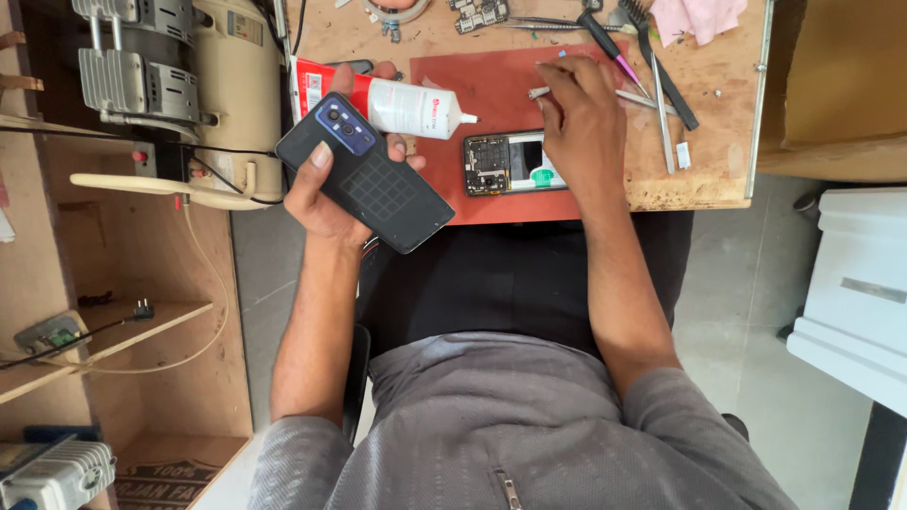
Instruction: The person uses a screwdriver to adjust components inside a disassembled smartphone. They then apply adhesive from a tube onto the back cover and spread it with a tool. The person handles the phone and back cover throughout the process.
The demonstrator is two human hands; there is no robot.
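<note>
At the left, the left hand grips a dark phone back cover and a white glue tube together, the fingers mostly hidden behind the cover and the tube's near end covered by it. Right of that, an opened phone lies on the red mat with its right end hidden under the right hand. That hand's fingertips pinch the end of a thin metal tool on the mat, mostly hidden by the hand.
</note>
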